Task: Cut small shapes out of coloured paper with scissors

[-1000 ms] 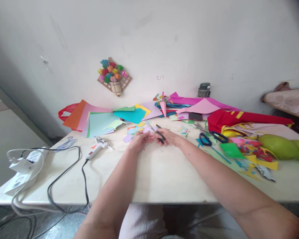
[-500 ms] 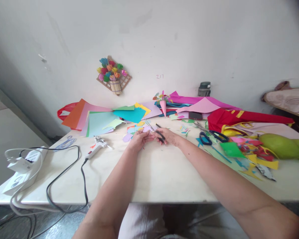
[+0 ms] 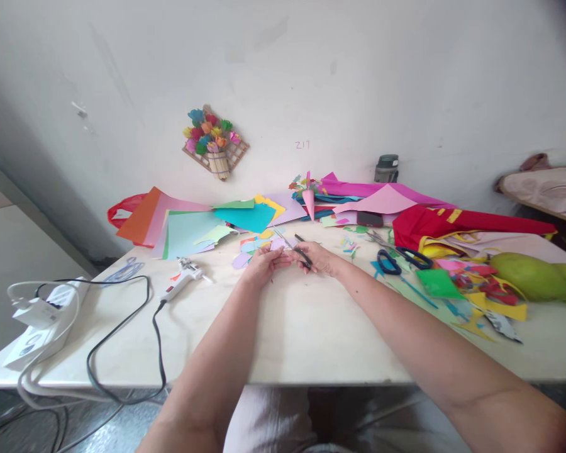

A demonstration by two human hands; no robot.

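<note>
In the head view, my right hand [image 3: 321, 259] is closed around the black handles of a pair of scissors [image 3: 302, 255]. The thin metal blades point away and to the left, past the fingertips of my left hand [image 3: 264, 264]. That hand is closed in a pinch, on what looks like a small piece of lilac paper [image 3: 279, 244]; fingers hide most of it. Both hands almost meet just above the table. Behind them lie several small cut paper pieces [image 3: 249, 245] in lilac, blue, orange and yellow.
A white glue gun [image 3: 185, 278] lies left, its black cord running to a power strip [image 3: 42, 324]. Coloured sheets [image 3: 193, 234] line the back beside a pink paper cone [image 3: 309, 204] with small flowers. Blue-handled scissors [image 3: 389, 261] and paper scraps [image 3: 476, 296] lie right.
The scissor blades look closer together than before, and the handles have shifted slightly in my right hand. My left hand stays almost in the same place.
</note>
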